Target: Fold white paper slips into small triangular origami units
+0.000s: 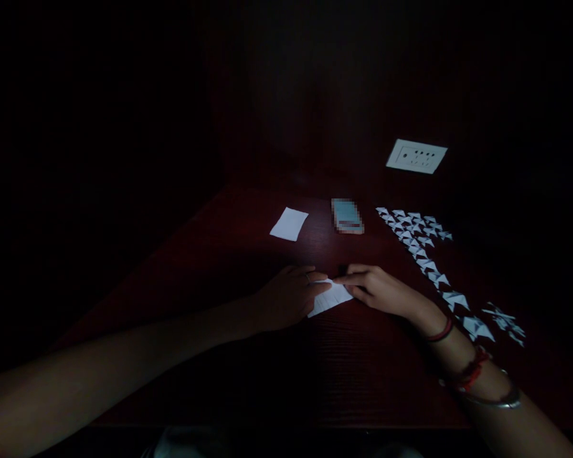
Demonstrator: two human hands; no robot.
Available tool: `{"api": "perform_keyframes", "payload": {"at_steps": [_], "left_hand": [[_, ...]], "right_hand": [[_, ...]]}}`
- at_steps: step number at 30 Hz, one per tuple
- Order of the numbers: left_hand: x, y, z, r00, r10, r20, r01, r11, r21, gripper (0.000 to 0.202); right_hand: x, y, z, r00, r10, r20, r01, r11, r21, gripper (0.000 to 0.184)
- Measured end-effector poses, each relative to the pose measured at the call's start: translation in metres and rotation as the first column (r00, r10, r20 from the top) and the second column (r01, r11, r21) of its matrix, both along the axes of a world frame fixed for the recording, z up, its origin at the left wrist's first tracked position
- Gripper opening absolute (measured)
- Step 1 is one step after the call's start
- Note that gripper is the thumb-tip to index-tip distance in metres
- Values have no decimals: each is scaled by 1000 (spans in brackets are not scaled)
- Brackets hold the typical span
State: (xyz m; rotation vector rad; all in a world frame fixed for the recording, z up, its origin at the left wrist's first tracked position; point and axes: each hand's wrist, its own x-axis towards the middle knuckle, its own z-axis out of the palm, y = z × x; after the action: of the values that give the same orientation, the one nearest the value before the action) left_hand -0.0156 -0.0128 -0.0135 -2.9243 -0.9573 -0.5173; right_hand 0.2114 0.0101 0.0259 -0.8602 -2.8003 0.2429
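On the dark red table a folded piece of white paper (333, 297) lies between my two hands. My left hand (296, 296) holds its left side, fingers bent over the top edge and a ring on one finger. At the paper's right end, my right hand (375, 289) grips it, with the index finger extended along the upper edge and the thumb near the right corner. The fingers hide part of the paper, so its folds do not show clearly.
White paper (290, 224) lies flat beyond my left hand. A blurred phone-like object (347, 216) is right of it. Several folded paper shapes (417, 251) stand in rows at right, near a small pile of paper strips (505, 321). A socket plate (416, 156) is on the wall.
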Motion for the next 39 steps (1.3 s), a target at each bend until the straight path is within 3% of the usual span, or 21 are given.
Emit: {"api": "perform_keyframes", "payload": {"at_steps": [17, 20, 25, 31, 34, 39], "left_hand": [[2, -2, 4, 997, 67, -47, -68, 998, -19, 43], [2, -3, 4, 996, 78, -44, -78, 997, 2, 41], [4, -6, 8, 987, 158, -7, -158, 986, 55, 31], [5, 0, 7, 992, 119, 42, -121, 992, 45, 28], [3, 1, 6, 993, 101, 60, -103, 994, 27, 27], [0, -2, 3, 996, 57, 72, -62, 995, 73, 29]], "right_hand": [[28, -7, 24, 993, 35, 112, -19, 990, -139, 31], [28, -5, 25, 994, -18, 111, 28, 995, -95, 27], [16, 3, 10, 985, -152, -84, 155, 988, 26, 24], [-1, 14, -15, 944, -222, -246, 200, 974, -109, 16], [-4, 15, -18, 914, -266, -307, 210, 957, -202, 12], [-6, 14, -18, 886, -287, -365, 204, 947, -249, 10]]}}
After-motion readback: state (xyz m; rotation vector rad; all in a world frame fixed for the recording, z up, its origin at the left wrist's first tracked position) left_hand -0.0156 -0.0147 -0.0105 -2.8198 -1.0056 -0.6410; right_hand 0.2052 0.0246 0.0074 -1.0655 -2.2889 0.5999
